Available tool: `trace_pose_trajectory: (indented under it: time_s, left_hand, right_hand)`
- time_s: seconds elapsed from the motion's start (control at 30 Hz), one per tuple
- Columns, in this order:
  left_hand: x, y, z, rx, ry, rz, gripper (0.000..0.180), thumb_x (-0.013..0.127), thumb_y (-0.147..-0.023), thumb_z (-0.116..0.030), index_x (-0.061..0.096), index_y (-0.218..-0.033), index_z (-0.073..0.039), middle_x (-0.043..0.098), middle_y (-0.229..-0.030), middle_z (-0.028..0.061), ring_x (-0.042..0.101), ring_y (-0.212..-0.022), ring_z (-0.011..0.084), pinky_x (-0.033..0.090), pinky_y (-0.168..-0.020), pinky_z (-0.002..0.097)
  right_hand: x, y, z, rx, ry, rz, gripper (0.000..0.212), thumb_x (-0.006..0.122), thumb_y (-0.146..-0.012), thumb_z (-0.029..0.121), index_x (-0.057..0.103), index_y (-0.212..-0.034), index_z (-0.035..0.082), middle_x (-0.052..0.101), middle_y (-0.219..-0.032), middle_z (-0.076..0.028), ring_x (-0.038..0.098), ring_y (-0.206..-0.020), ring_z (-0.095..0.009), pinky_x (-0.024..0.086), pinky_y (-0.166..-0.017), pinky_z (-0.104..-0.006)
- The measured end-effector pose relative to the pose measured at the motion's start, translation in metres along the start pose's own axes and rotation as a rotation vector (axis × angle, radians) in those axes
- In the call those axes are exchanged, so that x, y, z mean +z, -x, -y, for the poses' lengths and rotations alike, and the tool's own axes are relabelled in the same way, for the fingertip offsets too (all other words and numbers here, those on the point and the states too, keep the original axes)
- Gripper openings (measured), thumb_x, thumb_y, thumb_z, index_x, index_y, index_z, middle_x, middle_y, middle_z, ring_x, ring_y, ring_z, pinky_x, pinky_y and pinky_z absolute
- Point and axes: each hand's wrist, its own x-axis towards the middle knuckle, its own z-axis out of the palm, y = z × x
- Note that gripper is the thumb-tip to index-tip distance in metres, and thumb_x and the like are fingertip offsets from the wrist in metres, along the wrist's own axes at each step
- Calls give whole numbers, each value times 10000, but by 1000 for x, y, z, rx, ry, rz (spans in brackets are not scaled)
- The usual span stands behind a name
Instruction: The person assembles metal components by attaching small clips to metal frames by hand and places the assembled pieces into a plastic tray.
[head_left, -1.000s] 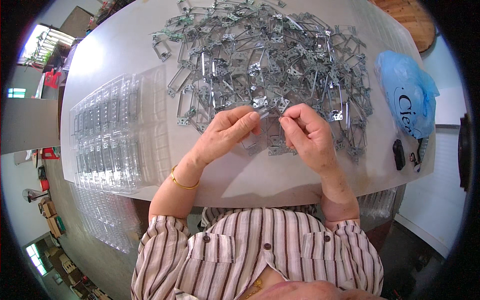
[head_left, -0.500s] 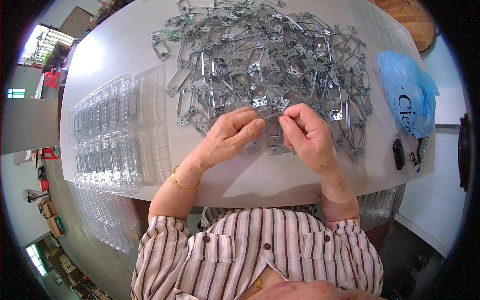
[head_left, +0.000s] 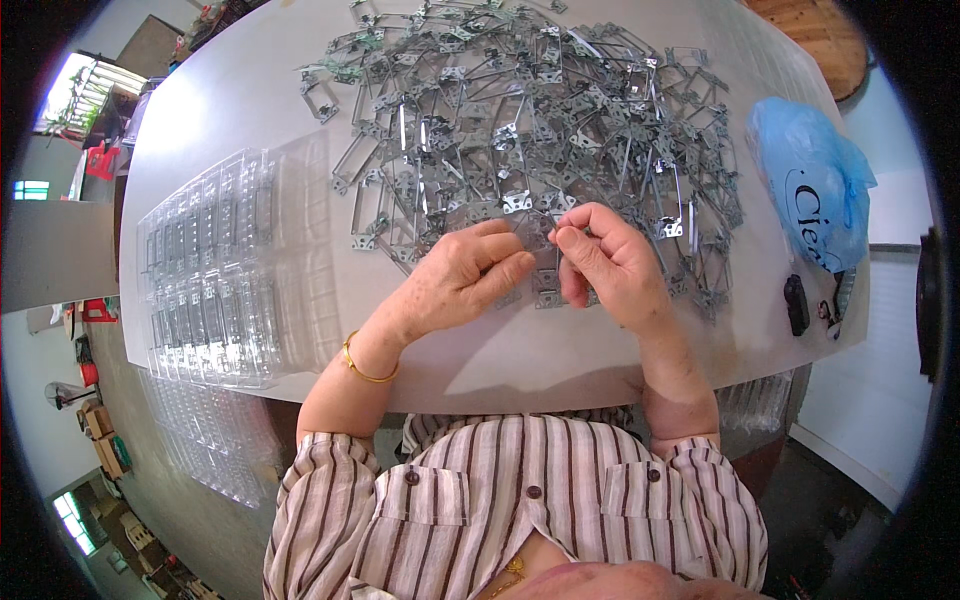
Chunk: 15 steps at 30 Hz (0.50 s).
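A wide heap of silvery metal brackets [head_left: 515, 203], with flat drilled plates and thin bars, covers the middle and far part of the white table [head_left: 440, 370]. At the heap's near edge my left hand [head_left: 465, 278] is closed, thumb pressed to the curled fingers; what it holds, if anything, is hidden. Just to its right, my right hand [head_left: 612, 262] pinches a thin metal piece [head_left: 555, 230] between thumb and forefinger. Most of that piece is covered by the fingers. The hands are a little apart, and several brackets lie beneath and beyond them.
Left of the heap lies a clear plastic tray [head_left: 210, 270] with rows of metal parts in its slots. More clear trays [head_left: 215, 440] sit below the table's left edge. On the right are a blue plastic bag [head_left: 815, 185] and a small black object [head_left: 796, 307].
The gap between my two hands has widened slightly. My left hand has shifted a little down, and the right hand's fingers have moved slightly left and up.
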Motion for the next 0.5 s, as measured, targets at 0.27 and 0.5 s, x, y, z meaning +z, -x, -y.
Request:
trace_pose_trajectory:
  time_s: [0.27,0.5]
  left_hand:
    - [3,2,-2,82,7,43,283,598,-992,-160,537,-788,27,452,-738,86,464,-669,242,405,-623,388]
    - [1,5,-5,-153,402,118,328,555,-1026,-232,575,-803,8,546,-763,77,482,-654,168,371,-551,302]
  right_hand:
    - [-3,-1,-1,-24,143,-45,124,611,-1012,189,619,-992,67,475,-617,96,412,-492,8,316,-431,-191]
    - [-4,-3,1,-158,-117,-247,128,609,-1013,197,636,-973,78,521,-646,75,419,-494,3,322,-429,-193]
